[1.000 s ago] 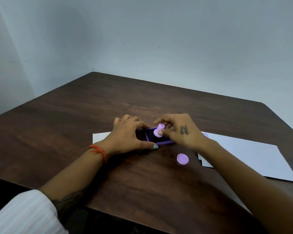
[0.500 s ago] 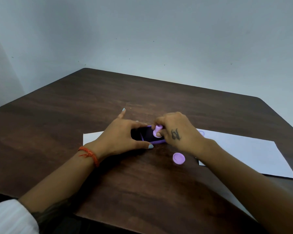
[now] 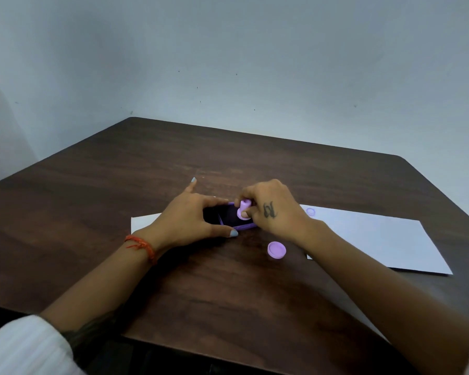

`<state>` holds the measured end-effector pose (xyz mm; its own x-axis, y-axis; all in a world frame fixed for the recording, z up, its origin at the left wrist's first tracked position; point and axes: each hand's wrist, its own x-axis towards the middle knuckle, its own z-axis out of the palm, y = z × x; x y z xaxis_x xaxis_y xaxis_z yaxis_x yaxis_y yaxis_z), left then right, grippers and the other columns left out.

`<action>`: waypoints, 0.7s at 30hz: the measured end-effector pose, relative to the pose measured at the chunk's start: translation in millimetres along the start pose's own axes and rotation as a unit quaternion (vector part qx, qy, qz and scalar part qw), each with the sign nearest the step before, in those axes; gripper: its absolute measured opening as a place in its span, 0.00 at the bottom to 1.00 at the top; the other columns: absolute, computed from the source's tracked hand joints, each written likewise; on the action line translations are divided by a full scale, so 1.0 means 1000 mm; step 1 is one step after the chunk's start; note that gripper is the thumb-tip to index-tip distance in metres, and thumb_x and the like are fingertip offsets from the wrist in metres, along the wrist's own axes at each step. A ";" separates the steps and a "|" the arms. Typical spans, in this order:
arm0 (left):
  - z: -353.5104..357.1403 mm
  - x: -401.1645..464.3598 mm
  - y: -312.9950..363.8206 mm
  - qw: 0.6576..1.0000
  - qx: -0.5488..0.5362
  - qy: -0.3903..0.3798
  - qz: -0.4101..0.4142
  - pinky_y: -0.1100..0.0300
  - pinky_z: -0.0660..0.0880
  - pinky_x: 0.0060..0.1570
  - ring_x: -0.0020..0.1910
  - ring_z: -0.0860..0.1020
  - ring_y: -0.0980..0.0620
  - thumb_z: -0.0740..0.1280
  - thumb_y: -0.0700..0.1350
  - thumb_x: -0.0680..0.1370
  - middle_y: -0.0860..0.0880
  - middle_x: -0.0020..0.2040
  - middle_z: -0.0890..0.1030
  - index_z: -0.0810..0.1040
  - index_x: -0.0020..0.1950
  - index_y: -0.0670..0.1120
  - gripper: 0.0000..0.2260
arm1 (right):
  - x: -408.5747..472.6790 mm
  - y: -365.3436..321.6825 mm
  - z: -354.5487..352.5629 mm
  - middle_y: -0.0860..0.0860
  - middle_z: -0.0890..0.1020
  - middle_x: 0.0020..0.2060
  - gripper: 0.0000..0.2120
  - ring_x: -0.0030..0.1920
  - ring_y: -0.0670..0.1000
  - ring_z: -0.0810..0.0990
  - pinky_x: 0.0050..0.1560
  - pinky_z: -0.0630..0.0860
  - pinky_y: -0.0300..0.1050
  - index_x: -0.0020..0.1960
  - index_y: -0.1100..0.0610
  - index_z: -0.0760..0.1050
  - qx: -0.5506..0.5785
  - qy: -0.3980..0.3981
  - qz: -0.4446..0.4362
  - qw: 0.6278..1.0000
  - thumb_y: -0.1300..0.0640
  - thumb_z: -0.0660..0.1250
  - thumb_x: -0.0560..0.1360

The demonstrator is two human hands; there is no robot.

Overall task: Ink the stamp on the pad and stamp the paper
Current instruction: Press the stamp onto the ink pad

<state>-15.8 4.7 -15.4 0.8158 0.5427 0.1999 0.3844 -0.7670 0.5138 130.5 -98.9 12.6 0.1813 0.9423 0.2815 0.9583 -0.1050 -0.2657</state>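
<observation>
Inking step. The left hand clamps the purple ink pad between thumb and fingers, probably so the case cannot slide on the table. The right hand pinches the lilac stamp by its knob, face down on the dark pad. The stamp's cap lies at 5 o'clock from the pad; the paper, bearing a faint print, extends toward 3 o'clock, within easy reach.
</observation>
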 end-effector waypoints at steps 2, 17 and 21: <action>0.000 -0.001 0.001 1.000 -0.001 0.001 0.003 0.55 0.47 0.71 0.75 0.47 0.46 0.72 0.62 0.63 0.51 0.61 0.79 0.72 0.64 0.57 0.31 | 0.002 0.004 -0.004 0.56 0.85 0.40 0.08 0.41 0.54 0.80 0.37 0.67 0.38 0.44 0.57 0.81 0.045 -0.017 0.026 0.998 0.63 0.67 0.68; 0.001 0.003 0.001 0.999 0.012 0.014 0.029 0.63 0.38 0.66 0.72 0.56 0.51 0.71 0.62 0.64 0.48 0.60 0.80 0.72 0.65 0.56 0.30 | 0.013 0.003 -0.006 0.58 0.84 0.38 0.08 0.36 0.54 0.75 0.36 0.66 0.42 0.44 0.58 0.81 -0.022 -0.052 -0.051 0.997 0.64 0.65 0.69; 0.003 0.003 0.000 1.000 0.018 0.012 0.021 0.60 0.43 0.69 0.74 0.50 0.47 0.71 0.62 0.64 0.48 0.60 0.80 0.72 0.65 0.56 0.31 | 0.010 0.001 0.001 0.57 0.83 0.38 0.08 0.36 0.53 0.73 0.34 0.59 0.38 0.44 0.58 0.80 -0.033 -0.009 -0.032 0.999 0.63 0.63 0.70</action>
<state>-12.6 5.6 -17.1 0.8212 0.5176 0.2402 0.3658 -0.8006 0.4745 132.7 -89.3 13.8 0.1149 0.9533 0.2792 0.9803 -0.0635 -0.1868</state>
